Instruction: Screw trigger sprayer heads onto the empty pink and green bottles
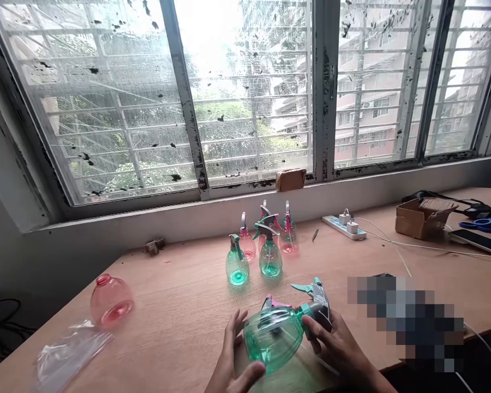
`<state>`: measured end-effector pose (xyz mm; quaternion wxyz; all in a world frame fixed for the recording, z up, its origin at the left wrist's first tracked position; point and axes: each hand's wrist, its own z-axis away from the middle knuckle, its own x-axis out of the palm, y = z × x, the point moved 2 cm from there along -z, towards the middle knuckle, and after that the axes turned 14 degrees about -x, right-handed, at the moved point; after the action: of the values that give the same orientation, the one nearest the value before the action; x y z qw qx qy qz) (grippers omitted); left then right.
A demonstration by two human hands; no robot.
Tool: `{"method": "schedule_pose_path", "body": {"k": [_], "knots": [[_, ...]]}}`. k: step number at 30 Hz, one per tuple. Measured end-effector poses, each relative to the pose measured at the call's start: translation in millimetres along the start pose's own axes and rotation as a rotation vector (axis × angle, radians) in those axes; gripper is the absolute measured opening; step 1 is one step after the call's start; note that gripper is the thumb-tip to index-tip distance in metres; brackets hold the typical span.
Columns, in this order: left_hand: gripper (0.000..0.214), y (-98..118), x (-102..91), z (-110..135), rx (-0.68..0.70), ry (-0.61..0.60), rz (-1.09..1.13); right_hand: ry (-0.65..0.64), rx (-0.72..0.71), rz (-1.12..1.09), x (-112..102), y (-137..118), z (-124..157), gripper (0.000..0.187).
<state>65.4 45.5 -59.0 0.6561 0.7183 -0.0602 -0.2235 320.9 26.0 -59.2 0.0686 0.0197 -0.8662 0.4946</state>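
My left hand (233,363) cups the round body of a green see-through spray bottle (272,335) that lies tilted above the wooden table (180,305). My right hand (335,344) wraps the bottle's neck at its grey and green trigger head (317,297). A pink trigger head (272,303) lies just behind the bottle. Several assembled green and pink spray bottles (265,245) stand in a group further back. A pink bottle (110,300) without a head stands at the left.
A crumpled clear plastic bag (67,352) lies at the front left. A power strip (343,226) with chargers, a small cardboard box (421,218), cables and a phone (478,240) are at the right. The window sill runs behind the table.
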Motion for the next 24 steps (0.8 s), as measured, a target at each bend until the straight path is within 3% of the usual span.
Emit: {"method": "schedule_pose_path", "body": {"k": [2,4,7,12,14,17,19,24], "knots": [[0.072,5,-2.0,-1,-0.068,-0.022,-0.028,0.003,-0.004,0.005,0,-1,0,0.047],[0.063,9,-2.8,-1,-0.091,-0.061,-0.065,0.001,-0.005,0.01,-1,-2,0,0.047],[0.073,9,-1.5,0,-0.046,-0.103,-0.04,-0.002,0.002,0.018,-1,-2,0,0.048],[0.115,2,-0.2,2,0.027,-0.028,-0.058,-0.014,0.019,0.033,0,1,1,0.047],[0.111,3,-0.6,2,0.002,-0.067,-0.075,-0.017,0.016,0.027,0,2,1,0.047],[0.08,7,-2.3,2,-0.082,-0.095,-0.099,-0.006,0.005,0.009,0,2,2,0.046],[0.071,10,-2.5,2,-0.103,-0.073,-0.129,0.01,0.0,-0.001,0,3,2,0.045],[0.082,12,3.1,4,-0.027,-0.138,-0.032,0.02,0.027,-0.03,-1,5,3,0.045]]}}
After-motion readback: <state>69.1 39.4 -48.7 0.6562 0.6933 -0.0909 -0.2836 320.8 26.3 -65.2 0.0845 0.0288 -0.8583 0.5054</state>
